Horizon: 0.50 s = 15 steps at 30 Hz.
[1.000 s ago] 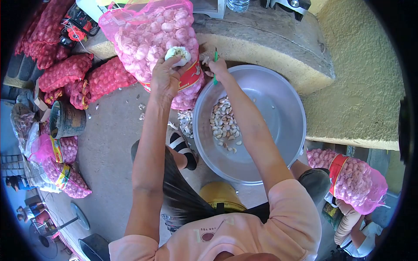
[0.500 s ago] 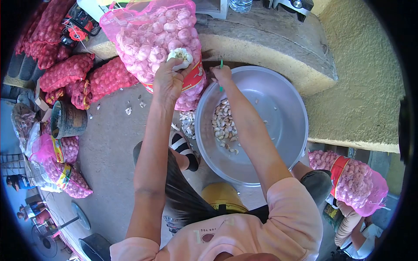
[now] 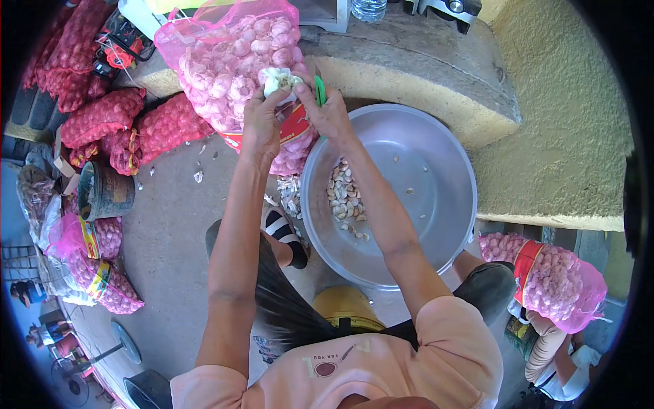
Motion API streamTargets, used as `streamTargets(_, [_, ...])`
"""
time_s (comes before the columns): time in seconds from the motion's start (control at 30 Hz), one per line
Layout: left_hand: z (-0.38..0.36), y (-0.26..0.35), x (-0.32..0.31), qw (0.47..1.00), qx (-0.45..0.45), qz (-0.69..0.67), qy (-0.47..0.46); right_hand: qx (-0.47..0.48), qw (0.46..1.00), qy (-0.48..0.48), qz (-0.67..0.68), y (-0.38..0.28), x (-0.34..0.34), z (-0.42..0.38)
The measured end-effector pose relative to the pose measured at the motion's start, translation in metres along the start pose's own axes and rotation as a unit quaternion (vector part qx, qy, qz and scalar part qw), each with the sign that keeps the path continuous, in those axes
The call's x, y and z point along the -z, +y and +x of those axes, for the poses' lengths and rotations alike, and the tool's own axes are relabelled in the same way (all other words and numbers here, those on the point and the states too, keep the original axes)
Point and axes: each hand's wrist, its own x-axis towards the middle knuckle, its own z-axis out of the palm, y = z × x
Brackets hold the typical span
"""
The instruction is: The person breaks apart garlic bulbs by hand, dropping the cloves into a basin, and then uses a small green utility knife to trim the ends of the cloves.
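My left hand [image 3: 261, 128] is closed around a whitish garlic bulb [image 3: 278, 80], lifted in front of the pink mesh sack of garlic [image 3: 231, 61]. Beside it, my right hand [image 3: 330, 117] grips a small green-handled knife [image 3: 320, 90], its blade pointing up and away from me. The right thumb and fingertips reach the side of the bulb. Below my right forearm stands a wide grey basin [image 3: 429, 204]. Loose garlic cloves [image 3: 345, 196] lie in a heap on its left side, and a few are scattered farther right.
A yellow bucket [image 3: 346, 305] is between my legs. Red mesh sacks [image 3: 102, 119] and a dark bucket [image 3: 112, 191] stand at left. Garlic skins [image 3: 289, 194] litter the floor near my foot. Another garlic sack [image 3: 545, 279] and a person [image 3: 565, 368] are at lower right.
My right hand has moved up and left from over the basin's rim to the garlic bulb, bringing the knife along. The left hand still holds the bulb in nearly the same place.
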Motion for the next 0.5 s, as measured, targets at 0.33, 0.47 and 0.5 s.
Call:
streamTargets(0.33, [-0.015, 0.003, -0.015, 0.983, -0.020, 0.176, -0.052, 0.096, 0.987, -0.046, -0.121, -0.001, 0.015, -0.011])
streamTargets(0.47, [-0.008, -0.022, -0.019, 0.982, -0.114, 0.148, -0.033, 0.161, 0.963, 0.088, -0.196, -0.002, 0.001, -0.019])
streamTargets(0.5, [-0.008, -0.023, -0.021, 0.978, -0.147, 0.150, -0.016, 0.161, 0.963, 0.088, -0.197, 0.000, -0.002, -0.018])
